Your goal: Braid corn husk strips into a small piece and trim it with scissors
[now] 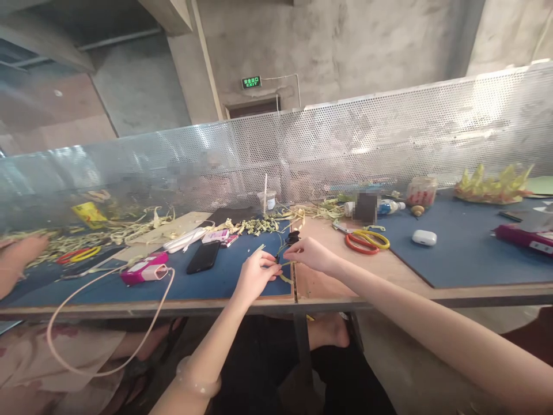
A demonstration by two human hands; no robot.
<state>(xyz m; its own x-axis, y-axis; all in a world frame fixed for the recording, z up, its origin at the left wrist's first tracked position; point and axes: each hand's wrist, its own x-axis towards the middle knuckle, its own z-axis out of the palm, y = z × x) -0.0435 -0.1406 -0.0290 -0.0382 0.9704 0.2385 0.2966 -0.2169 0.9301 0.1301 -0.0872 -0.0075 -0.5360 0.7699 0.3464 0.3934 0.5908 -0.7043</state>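
My left hand (259, 272) is over the blue mat near the table's front edge, its thumb and fingers pinched on a thin green strip (260, 248). Just right of it, my right hand (307, 255) has its fingertips pressed together near a thin dark piece between the two hands; what it pinches is too small to make out. A small black object (293, 237) lies just behind my right fingertips. Below the hands a yellow-green strip (285, 279) rests at the mat's edge.
Left are a black phone (203, 257), a pink power bank (144, 268) with a looping cable and a person's hand (22, 256). Right are red-and-yellow scissors (367, 241), a white earphone case (424, 237) and a jar (421, 192). A perforated metal screen (242, 164) stands behind.
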